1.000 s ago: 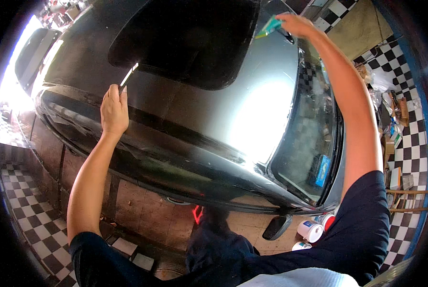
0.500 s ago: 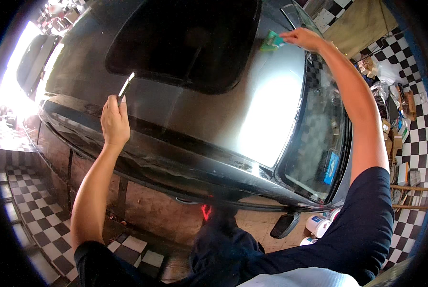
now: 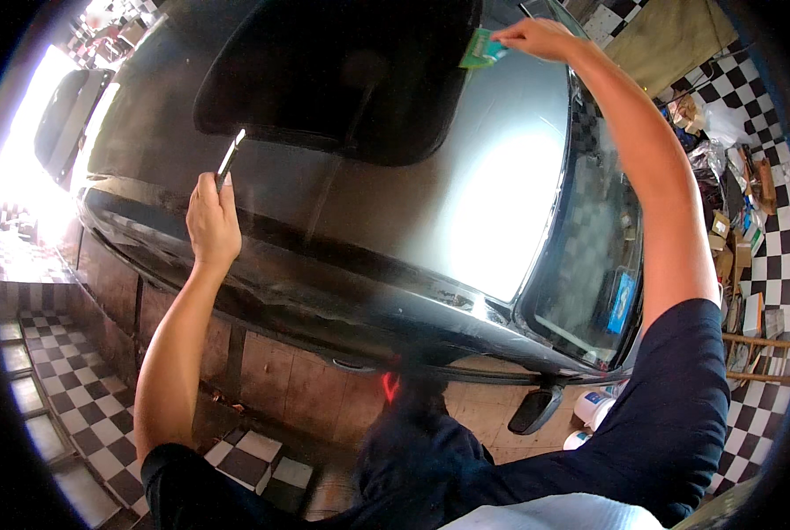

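Observation:
My left hand (image 3: 211,216) is closed round a slim dark tool with a bright silver upper end (image 3: 230,155), held over the near-left part of the dark car roof (image 3: 359,212). My right hand (image 3: 540,40) reaches to the upper right, pinching a green flat squeegee (image 3: 481,49) at the right edge of the black sunroof panel (image 3: 324,71). A bright glare lies on the roof below it. The windshield (image 3: 571,300) runs down the right side, partly behind my right arm.
A side mirror (image 3: 533,409) juts out near my body, beside white buckets (image 3: 593,408). Boxes and bags (image 3: 735,247) lie piled on the checkered floor (image 3: 761,415) at the right. A tan panel (image 3: 677,40) is at the upper right. Bright light comes from the left.
My right hand and squeegee dipped down to the right, then moved up and leftward to the sunroof edge. My left hand, still holding the tool, sits slightly lower in view than a second ago.

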Available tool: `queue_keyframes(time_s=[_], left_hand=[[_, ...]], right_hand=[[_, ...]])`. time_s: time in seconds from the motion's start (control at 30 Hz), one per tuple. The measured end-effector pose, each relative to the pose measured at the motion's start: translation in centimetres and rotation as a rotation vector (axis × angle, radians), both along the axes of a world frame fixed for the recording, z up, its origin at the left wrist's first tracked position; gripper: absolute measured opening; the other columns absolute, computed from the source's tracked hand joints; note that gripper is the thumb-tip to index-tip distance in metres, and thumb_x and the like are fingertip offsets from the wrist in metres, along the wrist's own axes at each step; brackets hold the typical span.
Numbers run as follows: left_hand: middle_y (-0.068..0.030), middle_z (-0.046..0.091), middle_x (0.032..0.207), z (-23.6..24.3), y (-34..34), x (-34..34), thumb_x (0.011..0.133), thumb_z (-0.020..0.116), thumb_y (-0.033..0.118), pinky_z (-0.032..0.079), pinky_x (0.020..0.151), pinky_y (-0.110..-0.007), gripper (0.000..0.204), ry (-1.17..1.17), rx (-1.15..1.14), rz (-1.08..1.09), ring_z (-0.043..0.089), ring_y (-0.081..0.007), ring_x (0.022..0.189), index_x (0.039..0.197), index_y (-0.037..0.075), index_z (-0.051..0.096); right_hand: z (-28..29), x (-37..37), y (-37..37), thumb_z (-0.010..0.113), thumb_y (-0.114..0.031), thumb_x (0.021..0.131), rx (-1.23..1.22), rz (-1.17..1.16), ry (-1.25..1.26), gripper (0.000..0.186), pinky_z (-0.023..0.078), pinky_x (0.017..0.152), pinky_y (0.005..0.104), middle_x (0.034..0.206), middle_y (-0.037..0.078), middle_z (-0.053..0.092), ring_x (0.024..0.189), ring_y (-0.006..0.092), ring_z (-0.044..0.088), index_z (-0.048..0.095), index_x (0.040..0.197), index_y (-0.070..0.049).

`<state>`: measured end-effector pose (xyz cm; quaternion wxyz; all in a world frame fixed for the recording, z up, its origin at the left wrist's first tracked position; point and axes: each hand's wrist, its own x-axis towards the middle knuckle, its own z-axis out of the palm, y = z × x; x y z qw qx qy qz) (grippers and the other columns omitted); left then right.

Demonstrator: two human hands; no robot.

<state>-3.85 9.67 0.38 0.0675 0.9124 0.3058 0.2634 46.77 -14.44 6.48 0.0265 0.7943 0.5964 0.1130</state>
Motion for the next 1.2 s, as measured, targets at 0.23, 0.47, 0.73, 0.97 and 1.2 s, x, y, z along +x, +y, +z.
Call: queue_keyframes(time_s=[0.23, 0.47, 0.73, 0.97, 1.2], left_hand=[[-0.0195, 0.054, 0.087, 0.0, -0.2, 0.2, 0.093, 0.043, 0.023, 0.041, 0.074, -0.043, 0.024, 0.005, 0.003, 0.019, 0.053, -0.0368, 0.086, 0.093, -0.001, 0.045], [-0.0193, 0.054, 0.089, 0.2, -0.5, 0.4, 0.094, 0.042, 0.023, 0.041, 0.074, -0.043, 0.025, 0.004, -0.005, 0.021, 0.053, -0.0367, 0.087, 0.094, -0.001, 0.045], [-0.0189, 0.053, 0.082, 0.0, -0.3, 0.3, 0.095, 0.040, 0.025, 0.040, 0.070, -0.044, 0.025, -0.045, 0.015, -0.015, 0.053, -0.0372, 0.079, 0.093, 0.000, 0.045], [-0.0188, 0.053, 0.080, -0.4, 0.0, 0.3, 0.096, 0.039, 0.027, 0.040, 0.069, -0.044, 0.028, -0.084, 0.082, -0.062, 0.053, -0.0369, 0.078, 0.095, 0.001, 0.045], [-0.0189, 0.054, 0.085, 0.0, -0.4, 0.7, 0.093, 0.043, 0.021, 0.040, 0.073, -0.045, 0.021, -0.031, -0.002, -0.032, 0.053, -0.0375, 0.085, 0.095, 0.000, 0.043]], right_hand=[[2.7, -1.2, -2.7, 0.049, -0.050, 0.085, -0.414, -0.413, 0.377, 0.036, 0.049, 0.070, 0.0357, 0.092, 0.002, 0.067, 0.073, 0.0175, 0.061, 0.058, 0.117, -0.037], [0.1, -1.1, -0.1, 0.048, -0.062, 0.079, -0.158, -0.251, 0.007, 0.047, 0.049, 0.079, 0.0365, 0.103, 0.002, 0.066, 0.090, 0.0236, 0.063, 0.059, 0.116, -0.035], [-0.9, -1.8, 2.0, 0.049, -0.060, 0.081, -0.164, -0.317, 0.123, 0.048, 0.045, 0.087, 0.0338, 0.108, 0.003, 0.064, 0.098, 0.0221, 0.061, 0.060, 0.115, -0.028], [-1.2, -1.1, -1.4, 0.051, -0.063, 0.077, -0.277, -0.287, 0.261, 0.049, 0.045, 0.088, 0.0389, 0.111, 0.004, 0.063, 0.103, 0.0269, 0.059, 0.061, 0.114, -0.032], [-1.4, 0.2, -11.3, 0.050, -0.059, 0.080, -0.522, -0.491, 0.204, 0.050, 0.048, 0.072, 0.0414, 0.081, 0.012, 0.066, 0.079, 0.0276, 0.064, 0.069, 0.087, -0.013]])
